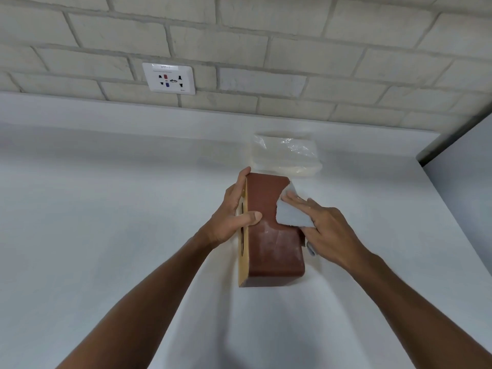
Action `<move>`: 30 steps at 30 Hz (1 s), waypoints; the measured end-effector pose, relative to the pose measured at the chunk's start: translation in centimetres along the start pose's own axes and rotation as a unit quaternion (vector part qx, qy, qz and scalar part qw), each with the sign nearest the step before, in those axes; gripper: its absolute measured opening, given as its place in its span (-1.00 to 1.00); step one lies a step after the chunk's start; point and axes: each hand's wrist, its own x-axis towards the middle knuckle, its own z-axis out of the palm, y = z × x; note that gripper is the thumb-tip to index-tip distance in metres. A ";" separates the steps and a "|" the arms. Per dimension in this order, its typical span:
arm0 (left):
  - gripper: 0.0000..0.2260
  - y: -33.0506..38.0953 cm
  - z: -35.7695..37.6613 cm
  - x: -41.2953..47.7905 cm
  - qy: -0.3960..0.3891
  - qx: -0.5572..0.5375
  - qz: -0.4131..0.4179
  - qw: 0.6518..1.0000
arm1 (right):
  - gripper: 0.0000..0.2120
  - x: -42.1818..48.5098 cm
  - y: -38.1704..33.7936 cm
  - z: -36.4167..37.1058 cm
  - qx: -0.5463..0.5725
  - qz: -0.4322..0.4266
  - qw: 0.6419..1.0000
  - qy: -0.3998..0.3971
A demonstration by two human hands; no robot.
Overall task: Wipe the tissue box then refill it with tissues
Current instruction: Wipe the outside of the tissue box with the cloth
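Head view shows the wiping step in hand: the brown tissue box (pixel 271 235) stands tipped on its long side on the white counter (pixel 106 209), with its pale wooden slot face turned left. The left hand (pixel 231 217) clamps it, thumb laid over the brown upper face and fingers spread against the slot face. The right hand (pixel 330 227) presses a pale blue cloth (pixel 291 214) onto the far right part of that brown face with flat, straight fingers; its thumb is hidden. Dusty streaks show on the near half, so the strokes should probably run the full length toward the person, with firm, even pressure. The left thumb would need to shift so that its patch gets wiped too, and the box should be braced against sliding. A clear-wrapped tissue pack (pixel 286 153) lies just behind the box, unopened as far as I can tell.
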 end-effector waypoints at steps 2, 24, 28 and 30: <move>-0.14 0.0 -0.1 0.0 -0.005 -0.001 0.006 1.000 | -0.48 1.3 0.3 -0.2 0.004 0.008 1.000 0.006; -0.11 -0.2 -0.4 0.0 -0.013 -0.001 0.015 1.000 | -0.50 4.1 -2.5 -0.5 -0.055 0.050 0.997 0.027; -0.15 -0.2 -0.2 0.0 -0.010 -0.002 0.015 1.000 | -0.42 -0.1 -2.2 -0.4 -0.070 0.045 0.997 -0.011; -0.14 -0.2 -0.2 -0.1 -0.021 -0.010 0.012 1.000 | -0.43 -0.4 -2.0 -0.3 -0.084 0.026 0.996 -0.012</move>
